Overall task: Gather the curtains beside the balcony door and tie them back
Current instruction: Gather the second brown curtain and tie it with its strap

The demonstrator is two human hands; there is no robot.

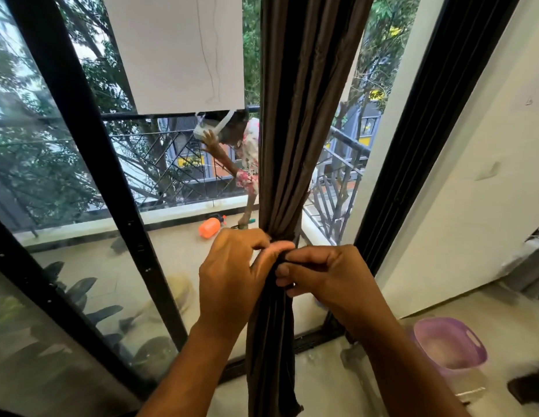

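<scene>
The brown curtain (295,152) hung vertically beside the balcony door frame (412,164), gathered to a narrow waist directly between both hands. The left hand (229,275) was closed around the bunch from the left; the right hand (325,278) pinched a dark tie band (284,260) at that waist — equally near. Knot judged unfinished.

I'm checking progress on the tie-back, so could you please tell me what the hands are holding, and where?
Both hands, left and right, hold the gathered dark brown curtain at its cinched waist, fingers pinching a dark band there.
</scene>
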